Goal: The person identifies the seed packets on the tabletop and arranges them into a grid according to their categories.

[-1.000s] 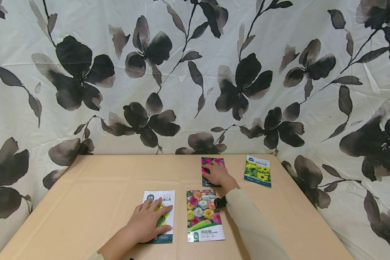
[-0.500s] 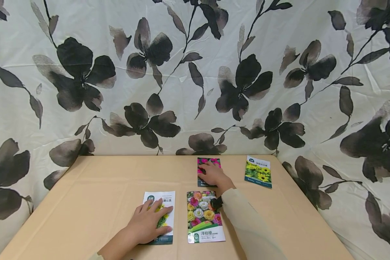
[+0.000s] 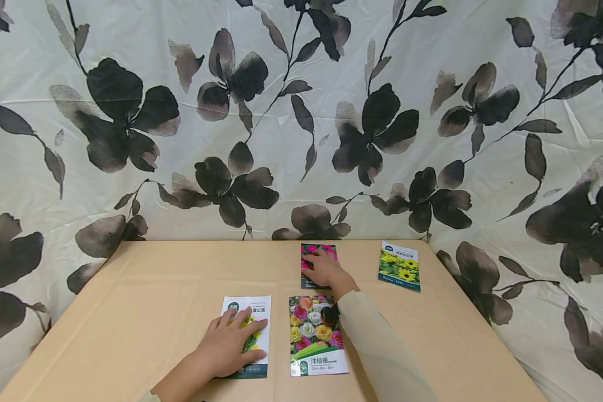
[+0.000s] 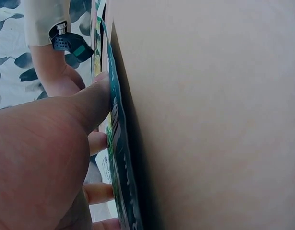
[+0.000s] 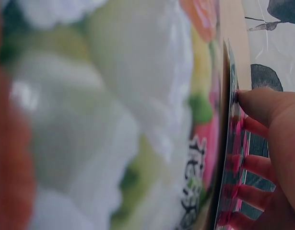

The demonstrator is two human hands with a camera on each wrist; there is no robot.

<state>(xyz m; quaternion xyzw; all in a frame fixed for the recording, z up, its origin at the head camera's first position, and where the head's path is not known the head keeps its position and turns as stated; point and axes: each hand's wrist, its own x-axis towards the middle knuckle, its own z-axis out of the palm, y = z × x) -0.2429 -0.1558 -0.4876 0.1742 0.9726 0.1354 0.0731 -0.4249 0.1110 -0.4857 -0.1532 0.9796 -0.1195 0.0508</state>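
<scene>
In the head view my left hand (image 3: 225, 345) lies with spread fingers on a white seed packet with yellow flowers (image 3: 255, 371). The left wrist view shows the thumb and fingertips (image 4: 101, 193) touching that packet's face. Farther back, my right hand (image 3: 326, 271) presses its fingertips on a seed packet with pink flowers (image 3: 312, 283), lying flat. The right wrist view has these fingers (image 5: 257, 166) spread over the pink packet. Below my right wrist lies a packet with multicoloured blooms (image 3: 311, 335); the wrist device overlaps its upper right corner.
A packet with yellow flowers (image 3: 398, 266) lies tilted at the table's back right. The tan table (image 3: 130, 324) ends at a floral cloth (image 3: 301, 139) hanging behind it. A dark device (image 4: 73, 45) is strapped to my right wrist.
My right hand has slid the pink-flower packet a little to the left along the table's back. The left hand and the other packets stay in place.
</scene>
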